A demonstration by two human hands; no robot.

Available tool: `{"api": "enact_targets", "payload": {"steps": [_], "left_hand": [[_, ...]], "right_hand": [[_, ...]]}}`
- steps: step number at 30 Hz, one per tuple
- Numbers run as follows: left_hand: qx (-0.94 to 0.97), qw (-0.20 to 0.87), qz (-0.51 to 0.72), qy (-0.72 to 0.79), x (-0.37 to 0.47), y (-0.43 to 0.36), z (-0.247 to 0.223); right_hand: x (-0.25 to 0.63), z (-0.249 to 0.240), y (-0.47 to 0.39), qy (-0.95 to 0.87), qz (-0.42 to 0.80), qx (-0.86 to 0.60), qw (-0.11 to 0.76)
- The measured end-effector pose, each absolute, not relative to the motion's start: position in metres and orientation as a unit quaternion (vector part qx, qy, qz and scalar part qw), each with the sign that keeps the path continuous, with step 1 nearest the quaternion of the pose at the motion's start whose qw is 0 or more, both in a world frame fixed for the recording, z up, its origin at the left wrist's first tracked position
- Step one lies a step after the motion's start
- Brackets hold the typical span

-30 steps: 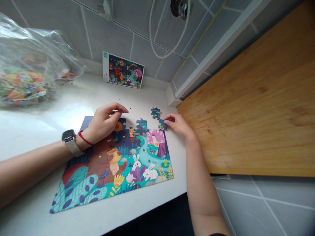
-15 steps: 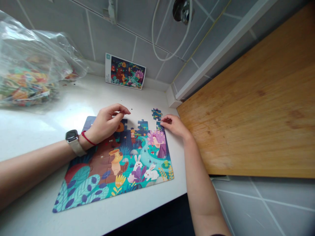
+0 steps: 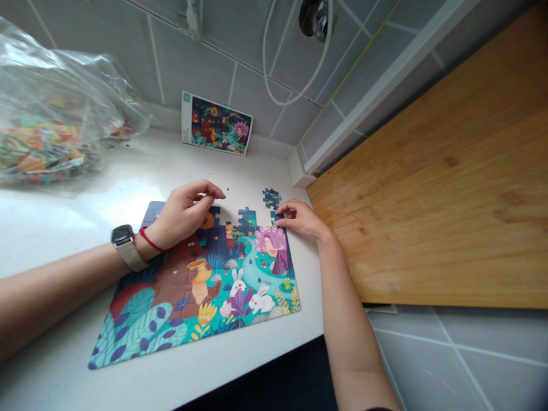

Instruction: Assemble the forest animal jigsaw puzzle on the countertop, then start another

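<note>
Right hand (image 3: pixel 299 218) pinching a puzzle piece (image 3: pixel 277 217) at the puzzle's (image 3: pixel 240 285) upper right corner, on the counter (image 3: pixel 299 337): light, stiffish card, best taken by its edges. Left hand (image 3: pixel 187 210) over the puzzle, fingers loosely curled, apparently holding nothing.

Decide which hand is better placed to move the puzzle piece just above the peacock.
Likely the right hand: its fingertips are at that piece, while the left hand is farther away, over the puzzle's left side.

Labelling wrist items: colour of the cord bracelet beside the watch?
Red cord bracelet; shows best in the head view.
</note>
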State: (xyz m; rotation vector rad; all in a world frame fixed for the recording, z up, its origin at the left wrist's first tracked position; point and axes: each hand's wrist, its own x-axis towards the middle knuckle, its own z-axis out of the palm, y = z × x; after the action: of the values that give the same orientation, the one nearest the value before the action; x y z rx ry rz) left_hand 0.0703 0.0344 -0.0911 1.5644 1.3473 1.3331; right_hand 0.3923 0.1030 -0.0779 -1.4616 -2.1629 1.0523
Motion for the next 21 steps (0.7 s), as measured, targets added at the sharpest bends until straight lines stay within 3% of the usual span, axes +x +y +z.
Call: {"api": "enact_targets", "payload": {"steps": [8, 13, 17, 21], "left_hand": [[0.602, 0.336, 0.505, 0.519, 0.07, 0.034, -0.089], [0.602, 0.345, 0.507, 0.512, 0.07, 0.034, -0.09], [0.6, 0.346, 0.512, 0.507, 0.071, 0.035, -0.091], [0.598, 0.348, 0.516, 0.505, 0.071, 0.035, -0.091]], "right_hand": [[0.394, -0.085, 0.111, -0.735, 0.382, -0.524, 0.198], [0.385, -0.098, 0.11, -0.727, 0.258, -0.57, 0.284], [0.37, -0.103, 0.111, -0.729, 0.17, -0.607, 0.267], [0.358, -0.104, 0.112, -0.743, 0.161, -0.598, 0.255]]}}
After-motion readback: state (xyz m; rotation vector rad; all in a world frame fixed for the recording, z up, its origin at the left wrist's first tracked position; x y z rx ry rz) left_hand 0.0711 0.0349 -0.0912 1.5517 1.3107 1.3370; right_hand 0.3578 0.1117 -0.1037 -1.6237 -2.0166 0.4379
